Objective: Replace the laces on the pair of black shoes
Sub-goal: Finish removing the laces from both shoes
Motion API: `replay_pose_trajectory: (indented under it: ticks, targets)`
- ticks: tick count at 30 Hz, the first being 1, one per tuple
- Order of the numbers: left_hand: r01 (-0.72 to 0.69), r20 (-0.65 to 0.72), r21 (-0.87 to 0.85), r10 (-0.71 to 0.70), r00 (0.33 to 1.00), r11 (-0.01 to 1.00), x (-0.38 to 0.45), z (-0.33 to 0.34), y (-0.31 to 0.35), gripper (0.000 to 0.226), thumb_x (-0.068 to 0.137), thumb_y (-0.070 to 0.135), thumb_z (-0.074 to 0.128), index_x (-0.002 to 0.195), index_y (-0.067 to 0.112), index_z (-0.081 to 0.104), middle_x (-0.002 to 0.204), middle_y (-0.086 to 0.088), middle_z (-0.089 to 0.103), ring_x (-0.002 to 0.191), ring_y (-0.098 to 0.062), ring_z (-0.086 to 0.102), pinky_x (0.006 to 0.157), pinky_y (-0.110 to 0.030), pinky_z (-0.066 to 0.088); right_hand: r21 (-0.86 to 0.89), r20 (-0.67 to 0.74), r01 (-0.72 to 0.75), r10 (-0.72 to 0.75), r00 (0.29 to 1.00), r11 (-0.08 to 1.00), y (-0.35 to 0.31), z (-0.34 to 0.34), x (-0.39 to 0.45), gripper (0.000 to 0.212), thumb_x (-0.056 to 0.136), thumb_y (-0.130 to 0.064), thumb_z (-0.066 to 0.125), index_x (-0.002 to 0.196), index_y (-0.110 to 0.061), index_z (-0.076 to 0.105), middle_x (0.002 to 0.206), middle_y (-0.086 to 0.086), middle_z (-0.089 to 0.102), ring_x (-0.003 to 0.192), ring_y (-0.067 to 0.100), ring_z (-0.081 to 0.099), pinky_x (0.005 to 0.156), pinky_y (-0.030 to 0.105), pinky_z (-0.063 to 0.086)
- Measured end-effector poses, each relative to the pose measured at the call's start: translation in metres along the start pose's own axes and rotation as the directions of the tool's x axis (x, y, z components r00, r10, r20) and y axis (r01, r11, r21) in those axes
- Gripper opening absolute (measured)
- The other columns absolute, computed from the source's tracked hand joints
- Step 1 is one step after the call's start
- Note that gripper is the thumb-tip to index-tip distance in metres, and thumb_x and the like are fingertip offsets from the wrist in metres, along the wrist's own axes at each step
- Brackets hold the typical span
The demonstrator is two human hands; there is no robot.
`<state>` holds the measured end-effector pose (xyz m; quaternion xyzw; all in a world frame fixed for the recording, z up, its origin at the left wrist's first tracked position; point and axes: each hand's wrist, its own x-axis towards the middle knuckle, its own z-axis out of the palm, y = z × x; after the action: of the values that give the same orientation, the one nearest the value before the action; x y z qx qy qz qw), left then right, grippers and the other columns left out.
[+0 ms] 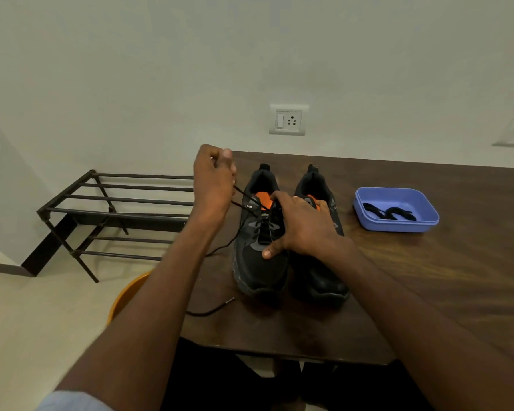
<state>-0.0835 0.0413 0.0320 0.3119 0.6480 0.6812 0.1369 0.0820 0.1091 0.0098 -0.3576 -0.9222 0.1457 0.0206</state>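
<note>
While two black shoes stood side by side on the dark wooden table [428,277], toes toward the person, the left hand [214,182] was raised above and to the left of the left shoe [260,247], its fingers curled together and pinching a thin black lace [244,200] that ran taut from the hand down into the shoe's eyelets. The lace's loose tail trailed off the shoe's left side and lay on the table, its tip [230,300] near the front edge. The right hand [303,226] rested over the left shoe's lacing, fingers spread, thumb pressed on the vamp and fingertips at the tongue near the orange lining. The right shoe [318,274] stood just beside it, touching or nearly so. Further right on the table, well apart, a blue plastic tray [428,215] held coiled black laces [389,213]. Left of the table stood a dark metal rack [116,215], and an orange bucket [125,295] showed below the left forearm.
</note>
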Motion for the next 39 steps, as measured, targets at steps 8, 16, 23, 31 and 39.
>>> replay_pose_trajectory:
  ticks: [8, 16, 23, 31, 39]
  targets:
    - [-0.358, 0.381, 0.762, 0.073, 0.922, 0.54, 0.0, 0.002, -0.041, 0.016, 0.086, 0.029, 0.08, 0.072, 0.027, 0.072, 0.072, 0.01, 0.068, 0.078, -0.012, 0.064, 0.076, -0.041, 0.058, 0.015, 0.009, -0.012, 0.011, 1.0, 1.0, 0.0, 0.0, -0.001, 0.128, 0.059, -0.064, 0.09, 0.16, -0.029, 0.02, 0.16, 0.001, 0.043, 0.152, 0.027, 0.032, 0.123, 0.062, 0.01]
    - [0.361, 0.084, -0.261, -0.352, 0.932, 0.895, -0.005, 0.005, -0.014, 0.014, 0.111, 0.008, 0.039, 0.099, 0.011, 0.045, 0.084, -0.006, 0.071, 0.082, -0.024, 0.078, 0.076, -0.037, 0.064, -0.004, 0.008, 0.003, -0.003, 1.0, 1.0, -0.001, 0.0, 0.001, 0.126, 0.057, -0.064, 0.091, 0.157, -0.03, 0.023, 0.156, 0.001, 0.047, 0.15, 0.028, 0.035, 0.123, 0.062, 0.01]
    - [0.406, 0.103, -0.088, -0.397, 0.912, 0.91, -0.011, 0.018, -0.021, 0.011, 0.11, 0.012, 0.037, 0.105, 0.012, 0.047, 0.074, -0.003, 0.051, 0.045, -0.007, 0.042, 0.048, -0.025, 0.04, -0.035, 0.012, 0.018, -0.017, 1.0, 0.999, -0.002, 0.0, 0.001, 0.126, 0.058, -0.063, 0.091, 0.159, -0.03, 0.022, 0.156, 0.001, 0.047, 0.149, 0.028, 0.036, 0.123, 0.063, 0.011]
    - [0.091, 0.521, 0.573, -0.448, 0.726, 0.815, -0.004, -0.015, -0.008, 0.028, 0.101, 0.03, 0.065, 0.093, 0.004, 0.074, 0.074, -0.006, 0.075, 0.058, -0.015, 0.064, 0.063, -0.03, 0.054, 0.039, 0.069, 0.038, -0.04, 0.997, 0.999, 0.001, -0.001, 0.003, 0.126, 0.065, -0.058, 0.09, 0.162, -0.028, 0.016, 0.168, -0.003, 0.027, 0.156, 0.023, 0.024, 0.122, 0.068, 0.005]
    - [-0.231, 0.377, 0.787, -0.149, 0.914, 0.572, -0.002, -0.021, -0.011, 0.016, 0.097, 0.032, 0.067, 0.103, 0.019, 0.074, 0.096, -0.001, 0.074, 0.096, -0.021, 0.069, 0.079, -0.035, 0.053, -0.049, -0.228, 0.11, -0.119, 0.967, 0.993, -0.014, 0.012, 0.016, 0.035, 0.098, -0.025, 0.063, 0.133, -0.025, 0.065, 0.17, -0.005, 0.021, 0.159, 0.018, 0.01, 0.122, 0.067, -0.001]
